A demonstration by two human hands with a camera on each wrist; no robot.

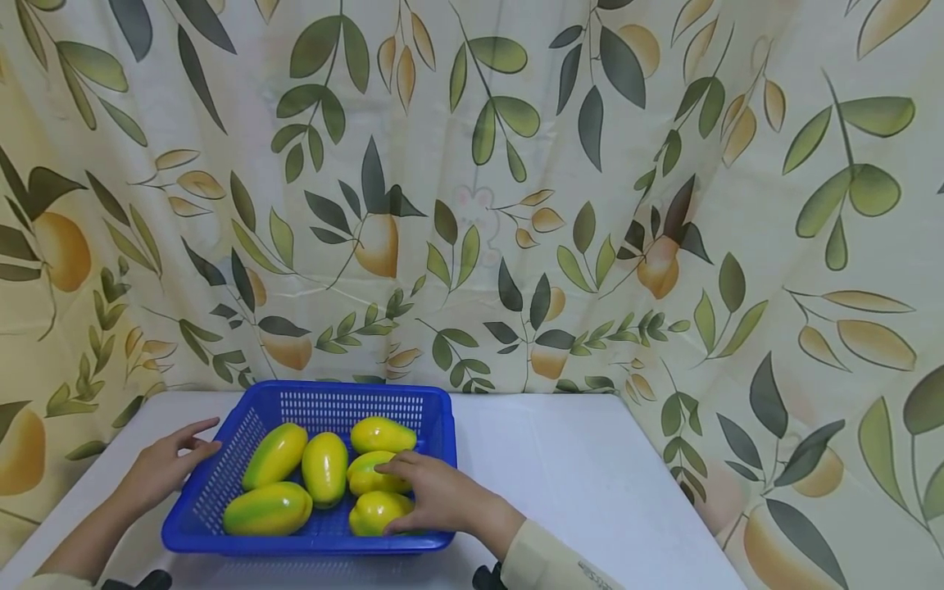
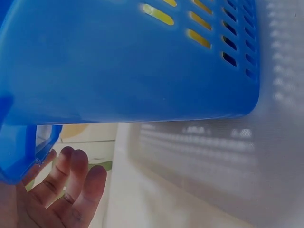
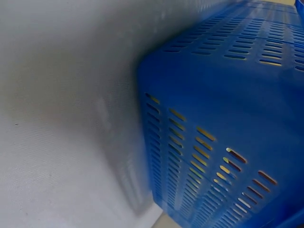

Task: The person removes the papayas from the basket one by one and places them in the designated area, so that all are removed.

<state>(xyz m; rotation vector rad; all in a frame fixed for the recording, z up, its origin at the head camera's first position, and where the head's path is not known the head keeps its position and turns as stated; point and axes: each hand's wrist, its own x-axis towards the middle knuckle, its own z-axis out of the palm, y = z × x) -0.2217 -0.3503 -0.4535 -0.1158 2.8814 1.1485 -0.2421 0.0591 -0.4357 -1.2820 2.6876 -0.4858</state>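
Note:
A blue plastic basket (image 1: 295, 392) with slotted sides holds several yellow-green mangoes. At its left rim is my left hand (image 1: 165, 467), thumb by the edge and fingers loosely bent. The left wrist view shows these fingers (image 2: 92, 185) outside the basket wall (image 2: 95, 61). My right hand (image 1: 442, 492) reaches over the right rim, fingers spread above the middle right mango (image 1: 365, 471) and the front right mango (image 1: 372, 512). Whether it touches them cannot be told. From the right wrist, only the basket's outer wall (image 3: 223, 104) shows; the hand is hidden.
The basket stands on a white-covered table (image 1: 560, 467), which extends to the right of it. Behind and around the table hangs a curtain (image 1: 472, 328) printed with leaves and fruit. Two more mangoes (image 1: 324, 471) (image 1: 383, 434) lie at the basket's middle and back right.

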